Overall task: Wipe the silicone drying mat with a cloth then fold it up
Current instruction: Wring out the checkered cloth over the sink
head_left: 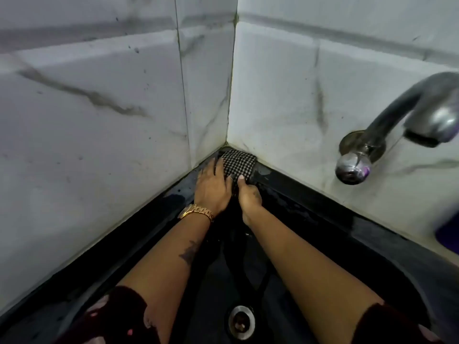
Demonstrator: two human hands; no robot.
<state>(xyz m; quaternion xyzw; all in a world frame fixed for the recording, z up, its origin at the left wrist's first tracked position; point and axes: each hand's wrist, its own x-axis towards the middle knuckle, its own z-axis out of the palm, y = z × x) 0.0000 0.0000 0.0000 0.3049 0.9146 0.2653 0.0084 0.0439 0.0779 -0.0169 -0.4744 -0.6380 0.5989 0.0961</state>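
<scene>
Both my arms reach forward into a dark, wet corner where two marbled white walls (104, 100) meet. My left hand (213, 188), with a gold watch (196, 211) at the wrist, lies flat with fingers spread, pressing the left side of a black-and-white checked cloth (239, 162) tucked right into the corner. My right hand (249, 194) sits just beside it, fingers curled under, thumb pinching the cloth's near edge. The cloth's lower part is hidden beneath both hands. Everything under my arms is black and glossy, so I cannot tell where the mat begins or ends, or whether the cloth rests on it or on the black ledge (310, 204) along the walls. A black sink (203, 289) lies below my forearms, its metal drain (241, 322) near the bottom edge. A chrome tap (397, 115) juts from the right wall, blurred and cut off at the right edge. Dark patterned sleeves (111, 319) show at the bottom.
</scene>
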